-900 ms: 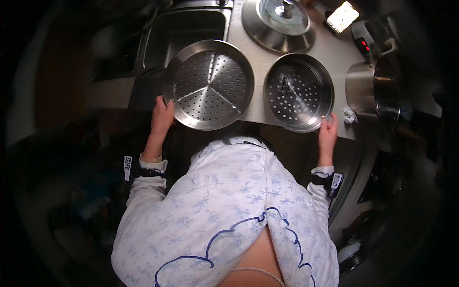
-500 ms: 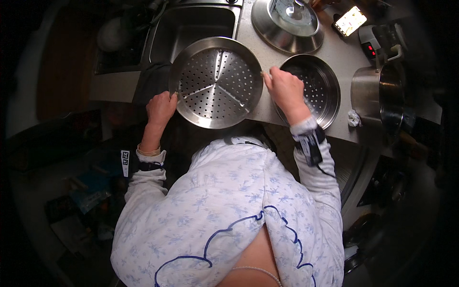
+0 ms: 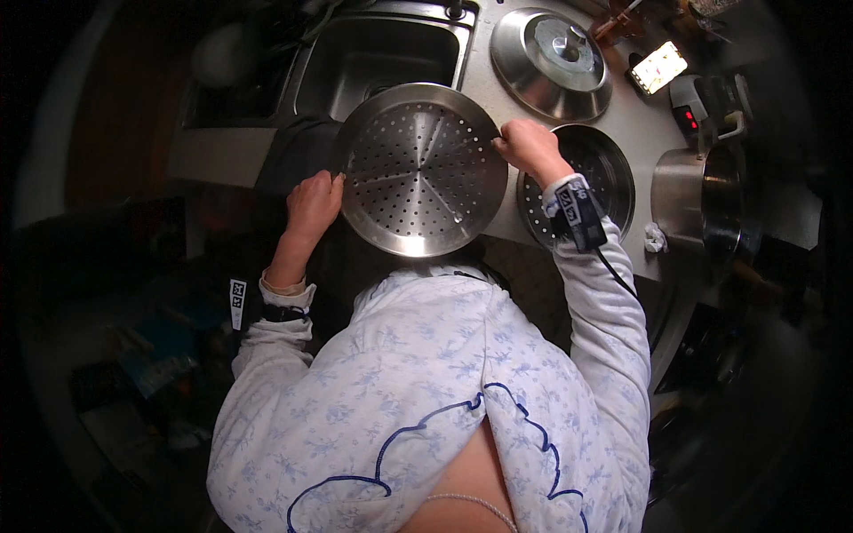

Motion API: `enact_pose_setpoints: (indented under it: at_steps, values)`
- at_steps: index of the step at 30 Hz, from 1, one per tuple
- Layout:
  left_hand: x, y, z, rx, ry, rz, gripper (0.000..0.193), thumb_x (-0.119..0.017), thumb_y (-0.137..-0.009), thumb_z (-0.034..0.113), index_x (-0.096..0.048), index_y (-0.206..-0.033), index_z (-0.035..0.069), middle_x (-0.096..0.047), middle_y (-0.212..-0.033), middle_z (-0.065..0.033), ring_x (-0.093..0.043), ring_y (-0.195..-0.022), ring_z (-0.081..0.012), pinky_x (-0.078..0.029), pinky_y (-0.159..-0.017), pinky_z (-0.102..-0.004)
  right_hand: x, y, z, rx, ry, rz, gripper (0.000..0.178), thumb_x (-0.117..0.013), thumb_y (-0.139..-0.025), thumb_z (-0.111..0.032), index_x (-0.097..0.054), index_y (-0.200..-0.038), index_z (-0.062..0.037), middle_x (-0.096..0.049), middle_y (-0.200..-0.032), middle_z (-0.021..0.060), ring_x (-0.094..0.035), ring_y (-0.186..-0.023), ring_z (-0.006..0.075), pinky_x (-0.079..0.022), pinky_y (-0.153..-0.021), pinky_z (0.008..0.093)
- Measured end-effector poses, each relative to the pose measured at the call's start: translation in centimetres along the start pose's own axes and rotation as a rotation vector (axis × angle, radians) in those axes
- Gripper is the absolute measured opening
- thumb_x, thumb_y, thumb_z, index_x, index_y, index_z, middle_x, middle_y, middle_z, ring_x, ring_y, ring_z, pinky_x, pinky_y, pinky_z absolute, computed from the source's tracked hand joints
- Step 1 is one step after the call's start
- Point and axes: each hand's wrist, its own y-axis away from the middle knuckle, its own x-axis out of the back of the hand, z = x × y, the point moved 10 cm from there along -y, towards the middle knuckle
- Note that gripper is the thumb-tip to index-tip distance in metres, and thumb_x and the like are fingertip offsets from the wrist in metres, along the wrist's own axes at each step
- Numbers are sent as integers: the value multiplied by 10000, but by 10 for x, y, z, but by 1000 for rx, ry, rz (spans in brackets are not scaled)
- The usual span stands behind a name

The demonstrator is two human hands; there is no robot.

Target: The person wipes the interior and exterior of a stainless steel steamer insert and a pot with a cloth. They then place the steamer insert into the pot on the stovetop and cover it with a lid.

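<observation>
Between my hands is a round steel steamer tray (image 3: 422, 173) with many small holes and three ridges meeting at its centre. My left hand (image 3: 314, 206) is closed on its left rim, and my right hand (image 3: 530, 147) grips the upper right rim. The tray is held in front of the counter's edge, overlapping the near side of the sink. Beneath my right wrist, a second perforated steel steamer pan (image 3: 613, 178) rests on the counter, partly covered by my hand and sleeve.
A steel sink (image 3: 378, 62) lies beyond the tray. At the back stand a domed steel lid (image 3: 533, 67) and a lit phone (image 3: 658, 68). To the right are a deep steel pot (image 3: 680, 195), a crumpled white tissue (image 3: 655, 237) and an appliance with a red display (image 3: 688, 118).
The steamer tray has shifted slightly right and nearer in the picture, still held by both hands. The reflection on it now sits at its near rim. The whole view has shifted a little.
</observation>
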Motion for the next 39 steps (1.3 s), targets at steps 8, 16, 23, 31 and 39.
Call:
enact_pose_setpoints:
  at_steps: [8, 16, 23, 31, 39]
  values:
    - [23, 3, 10, -51, 648, 109, 311, -577, -852, 119, -403, -616, 16, -470, -517, -75, -517, -457, -155, -449, -442, -308, 11, 15, -21, 147, -430, 69, 223, -486, -869, -314, -612, -919, -137, -648, -857, 133, -612, -831, 343, -490, -732, 443]
    - [12, 9, -13, 102, 1159, 8, 262, -596, -833, 94, -435, -630, 55, -473, -545, -3, -516, -484, -81, -437, -411, -242, 8, 18, -7, 10, -938, 242, 446, -595, -839, -217, -450, -1211, -19, -598, -1039, 165, -580, -939, 261, -468, -826, 387]
    - [144, 50, 60, -689, -23, 858, 303, -721, -767, 270, -500, -730, 66, -520, -620, -20, -546, -553, -136, -461, -511, -280, -23, 15, -23, -171, -1578, -151, 342, -452, -769, 10, -480, -1109, -24, -553, -834, 82, -589, -641, 145, -549, -534, 267]
    - [166, 45, 102, -928, 277, 440, 331, -702, -790, 286, -496, -652, 67, -466, -568, -10, -488, -497, -126, -377, -456, -258, 51, 23, -52, 117, -1722, -306, 530, -448, -928, -449, -459, -1232, -15, -642, -976, 163, -668, -801, 211, -571, -697, 298]
    - [97, -36, 49, 188, 1940, 12, 342, -402, -982, 281, -552, -1168, 37, -613, -1129, -86, -594, -983, -183, -490, -878, -323, 69, 149, 150, 12, -1343, 755, 343, -453, -958, -211, -525, -1212, 9, -607, -1131, 171, -591, -1034, 203, -436, -949, 316]
